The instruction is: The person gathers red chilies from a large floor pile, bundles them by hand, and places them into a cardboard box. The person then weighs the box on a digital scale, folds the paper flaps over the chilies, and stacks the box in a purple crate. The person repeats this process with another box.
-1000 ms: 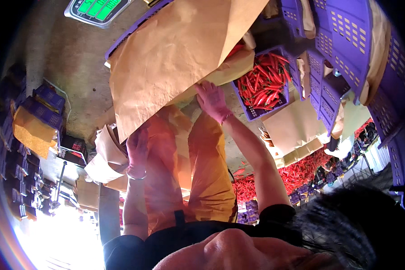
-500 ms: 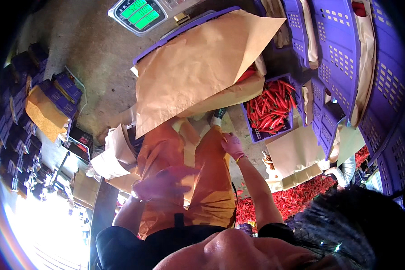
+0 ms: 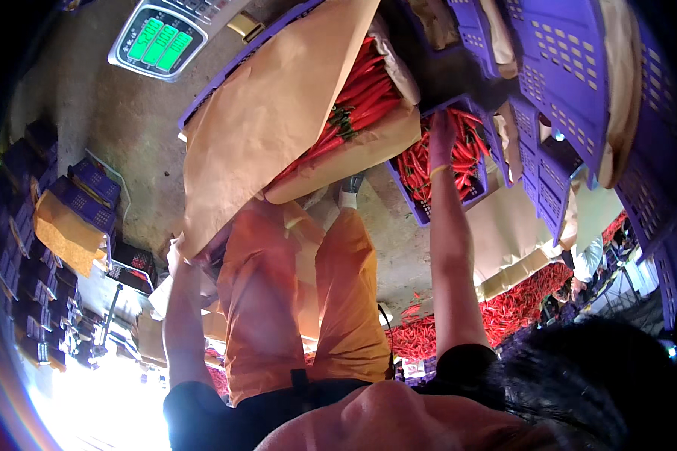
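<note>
A broad sheet of smooth brown paper (image 3: 256, 113) is draped over a large purple plastic crate (image 3: 233, 68), whose far-left rim alone is left showing; long red chillies (image 3: 365, 90) are exposed along its right side. The paper's near-left corner is met by the left hand (image 3: 176, 259); it is partly washed out by glare, and whether the corner is pinched cannot be told. The right hand (image 3: 442, 134) is lowered among glossy red chillies (image 3: 414, 169) in a smaller purple crate (image 3: 416, 207) to the right; its fingertips are hidden, so whether any chilli is gripped cannot be told.

A digital scale with a green-lit display (image 3: 158, 41) is cut off at the far left edge. Grey, stained concrete floor (image 3: 406, 263) is seen between the things. Slotted purple crates (image 3: 572, 60) are stacked at the right, and a loose red chilli heap (image 3: 519, 301) is spread at the near right, apparently beside a co-worker's pale sleeve (image 3: 588, 259). The near left is blanked by white light.
</note>
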Motion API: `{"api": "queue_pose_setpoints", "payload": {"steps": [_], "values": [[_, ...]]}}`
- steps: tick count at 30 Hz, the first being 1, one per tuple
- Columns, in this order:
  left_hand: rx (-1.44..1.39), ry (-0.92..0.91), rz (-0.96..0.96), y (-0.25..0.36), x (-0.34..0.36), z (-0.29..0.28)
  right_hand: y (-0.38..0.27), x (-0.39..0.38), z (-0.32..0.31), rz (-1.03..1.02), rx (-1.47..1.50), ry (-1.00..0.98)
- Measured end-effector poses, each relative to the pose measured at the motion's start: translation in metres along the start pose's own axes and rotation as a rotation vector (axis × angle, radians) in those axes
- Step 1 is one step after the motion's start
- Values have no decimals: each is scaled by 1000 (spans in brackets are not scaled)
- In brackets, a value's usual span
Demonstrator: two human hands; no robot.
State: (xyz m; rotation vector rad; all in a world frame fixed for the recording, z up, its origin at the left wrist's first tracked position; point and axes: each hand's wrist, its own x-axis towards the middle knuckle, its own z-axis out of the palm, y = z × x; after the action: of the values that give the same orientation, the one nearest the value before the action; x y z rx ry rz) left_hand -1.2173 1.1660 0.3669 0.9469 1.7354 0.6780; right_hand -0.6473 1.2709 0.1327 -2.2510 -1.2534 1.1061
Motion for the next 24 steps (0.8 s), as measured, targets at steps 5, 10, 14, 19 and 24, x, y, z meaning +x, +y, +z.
{"api": "queue_pose_setpoints", "payload": {"steps": [5,10,14,19,24], "values": [[-319,435,267,37,114,-25,-39,68,38,495,738,-276],[-369,304,-100,-69,90,-70,-78,75,33,397,1099,-136],[-440,495,-428,-152,74,-55,-104,40,-2,142,1228,-195],[-239,448,-167,-271,91,-73,-172,-65,3,-187,264,-165],[-139,253,-192,-258,162,-46,-198,-60,22,-813,-400,-571]]}}
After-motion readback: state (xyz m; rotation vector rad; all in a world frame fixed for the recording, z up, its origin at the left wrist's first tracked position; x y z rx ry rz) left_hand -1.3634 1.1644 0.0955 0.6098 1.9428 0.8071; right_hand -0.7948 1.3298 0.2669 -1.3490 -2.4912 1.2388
